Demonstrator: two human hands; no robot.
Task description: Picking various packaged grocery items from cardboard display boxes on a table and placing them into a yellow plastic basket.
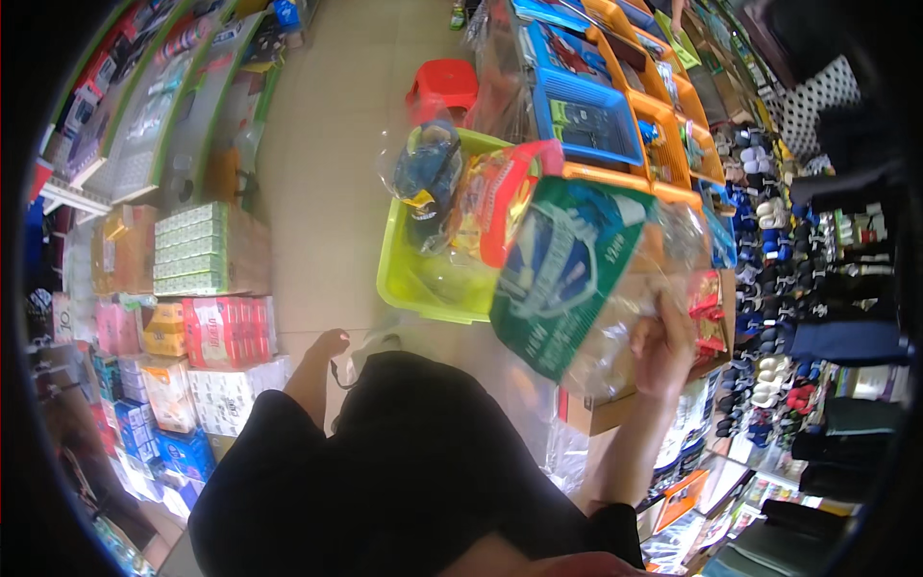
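Note:
My right hand grips the clear plastic of a large bag with a green printed panel. The panel bears writing and tilts over the right rim of a lime-green plastic tub. Inside the tub lie a dark blue item in clear wrapping and a red and yellow plastic packet. My left hand is low beside my dark clothing, near a pale, blurred thing with a dark loop. Whether the fingers hold it is unclear.
A red plastic stool stands behind the tub. Blue and orange baskets of goods line the right. Stacked tissue packs and cartons flank the tiled aisle on the left. Another person's hand shows at the top right.

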